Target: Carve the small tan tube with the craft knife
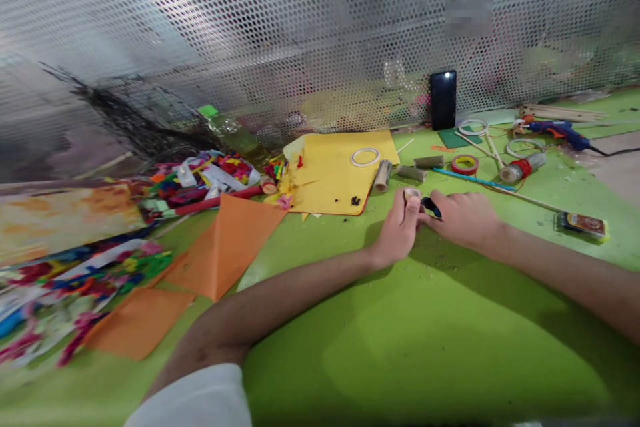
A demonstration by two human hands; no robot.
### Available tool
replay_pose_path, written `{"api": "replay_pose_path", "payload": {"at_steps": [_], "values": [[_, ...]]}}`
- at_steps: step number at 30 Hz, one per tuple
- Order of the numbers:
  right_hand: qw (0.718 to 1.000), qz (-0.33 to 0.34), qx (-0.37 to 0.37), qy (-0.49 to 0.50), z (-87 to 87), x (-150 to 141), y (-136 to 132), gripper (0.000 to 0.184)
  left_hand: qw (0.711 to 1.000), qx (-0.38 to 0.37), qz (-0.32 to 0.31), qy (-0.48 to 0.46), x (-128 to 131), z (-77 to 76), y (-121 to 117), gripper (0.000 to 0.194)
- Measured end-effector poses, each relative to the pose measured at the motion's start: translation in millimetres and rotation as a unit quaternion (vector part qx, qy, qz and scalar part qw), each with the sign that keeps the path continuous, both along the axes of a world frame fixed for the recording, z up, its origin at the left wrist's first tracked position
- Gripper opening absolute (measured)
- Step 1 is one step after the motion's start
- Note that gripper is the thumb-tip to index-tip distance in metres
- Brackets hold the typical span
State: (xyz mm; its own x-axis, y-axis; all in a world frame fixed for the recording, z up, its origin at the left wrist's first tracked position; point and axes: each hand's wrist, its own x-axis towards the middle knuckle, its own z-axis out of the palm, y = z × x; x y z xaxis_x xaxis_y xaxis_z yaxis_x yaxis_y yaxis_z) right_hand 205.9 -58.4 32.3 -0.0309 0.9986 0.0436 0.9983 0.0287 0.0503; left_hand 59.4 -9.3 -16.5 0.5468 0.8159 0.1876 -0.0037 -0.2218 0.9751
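Note:
On the green table, my left hand is closed around a short cardboard tube held upright, its round end showing above my fingers. My right hand rests right beside it, fingers curled around a small black and blue tool whose tip points at the tube. The two hands touch each other. Just beyond them lie more cardboard tubes and a yellow sheet with a white tape ring on it.
Orange paper and colourful scraps fill the left. A black phone leans on the perforated metal screen. Red tape, a blue glue gun, wooden sticks, a small packet and a bottle lie around.

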Motion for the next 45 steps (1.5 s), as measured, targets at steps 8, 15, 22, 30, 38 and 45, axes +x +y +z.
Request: {"api": "replay_pose_path", "payload": {"at_steps": [8,15,22,30,38,45], "values": [[1.000,-0.007,0.016,-0.011,5.5,6,0,0.080,0.997,-0.065,-0.029,-0.019,1,8.7,-1,0.036],[1.000,-0.001,0.021,-0.017,6.1,8,1,0.082,0.994,-0.085,-0.054,-0.046,0,7.4,0,0.029],[0.999,0.009,0.027,-0.020,3.6,8,0,0.078,0.992,-0.071,-0.086,-0.063,0,7.1,-1,0.036],[0.998,0.009,0.056,-0.032,0.7,6,-2,0.075,0.993,-0.046,-0.084,-0.069,-3,4.5,-1,0.039],[0.999,0.018,0.033,-0.024,-1.1,4,-1,0.071,0.995,-0.032,-0.072,-0.060,-4,0.6,0,0.039],[1.000,0.012,0.011,-0.003,-1.9,2,0,0.069,0.998,-0.002,-0.044,-0.055,-3,-2.3,2,0.041]]}}
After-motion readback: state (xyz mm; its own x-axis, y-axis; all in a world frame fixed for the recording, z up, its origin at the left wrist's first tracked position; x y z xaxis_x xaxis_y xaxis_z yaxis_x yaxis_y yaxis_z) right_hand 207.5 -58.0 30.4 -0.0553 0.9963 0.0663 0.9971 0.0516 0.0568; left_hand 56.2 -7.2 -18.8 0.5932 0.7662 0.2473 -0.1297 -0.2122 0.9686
